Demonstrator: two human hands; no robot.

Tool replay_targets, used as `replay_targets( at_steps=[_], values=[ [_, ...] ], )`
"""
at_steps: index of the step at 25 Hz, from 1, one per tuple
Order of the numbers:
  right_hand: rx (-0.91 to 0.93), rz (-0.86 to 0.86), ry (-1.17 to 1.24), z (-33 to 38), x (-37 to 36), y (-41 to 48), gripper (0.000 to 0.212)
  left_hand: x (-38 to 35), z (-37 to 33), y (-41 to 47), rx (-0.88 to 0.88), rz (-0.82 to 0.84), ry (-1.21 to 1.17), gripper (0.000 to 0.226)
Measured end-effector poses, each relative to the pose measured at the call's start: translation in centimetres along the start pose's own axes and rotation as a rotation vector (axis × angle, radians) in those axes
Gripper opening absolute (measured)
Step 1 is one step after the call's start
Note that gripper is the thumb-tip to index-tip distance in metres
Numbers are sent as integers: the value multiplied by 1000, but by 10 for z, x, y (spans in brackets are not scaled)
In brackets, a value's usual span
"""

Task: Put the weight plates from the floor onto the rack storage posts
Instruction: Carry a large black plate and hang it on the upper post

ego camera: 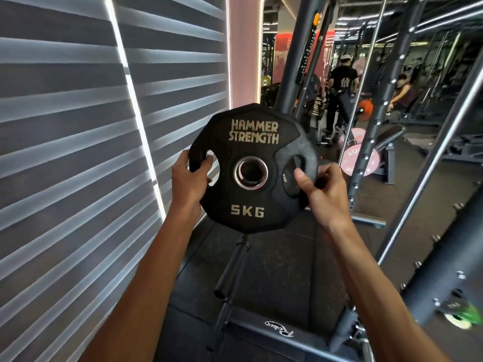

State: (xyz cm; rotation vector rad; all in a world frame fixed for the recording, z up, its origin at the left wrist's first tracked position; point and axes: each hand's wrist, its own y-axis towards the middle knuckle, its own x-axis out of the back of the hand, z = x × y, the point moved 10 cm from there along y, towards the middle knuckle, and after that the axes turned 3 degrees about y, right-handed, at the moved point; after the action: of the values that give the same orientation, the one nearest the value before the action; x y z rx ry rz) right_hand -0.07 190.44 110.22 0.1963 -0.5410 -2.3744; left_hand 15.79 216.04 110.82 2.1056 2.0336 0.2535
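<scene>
I hold a black 5 kg weight plate (248, 142) upright in front of me at chest height, its lettered face toward me. My left hand (187, 176) grips its left edge with fingers hooked through the left handle slot. On the right side my right hand (321, 190) holds the rim, thumb pressed on the face near the right slot. A second, larger dark plate (307, 150) marked 10 kg shows behind it at the right. The steel centre hole (251, 173) looks dark inside; a post in it cannot be made out.
A window blind (78, 126) fills the left. Dark rack uprights (371, 158) and slanted bars stand at the right before a mirror. A barbell (231, 275) lies on the rubber floor below the plate. Pink plates (358, 158) sit further back. People are visible in the distance.
</scene>
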Motion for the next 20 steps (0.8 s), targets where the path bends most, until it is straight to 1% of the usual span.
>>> replay_targets(
  at_steps=[4, 5, 8, 12, 15, 20],
  values=[
    [-34, -5, -30, -16, -7, 9, 31, -8, 18, 20, -46, 8, 67, 24],
    [-36, -3, -33, -17, -8, 13, 32, -12, 20, 26, -66, 11, 103, 26],
    [-1, 20, -101, -15, -11, 19, 33, -26, 25, 40, -138, 24, 233, 43],
    [62, 91, -244, -17, -26, 32, 28, -48, 35, 54, -194, 67, 264, 44],
    [52, 145, -268, -30, -35, 50, 34, -62, 38, 75, -229, 89, 285, 45],
    [11, 156, -280, -50, -38, 82, 38, -92, 46, 104, -230, 141, 327, 54]
  ],
)
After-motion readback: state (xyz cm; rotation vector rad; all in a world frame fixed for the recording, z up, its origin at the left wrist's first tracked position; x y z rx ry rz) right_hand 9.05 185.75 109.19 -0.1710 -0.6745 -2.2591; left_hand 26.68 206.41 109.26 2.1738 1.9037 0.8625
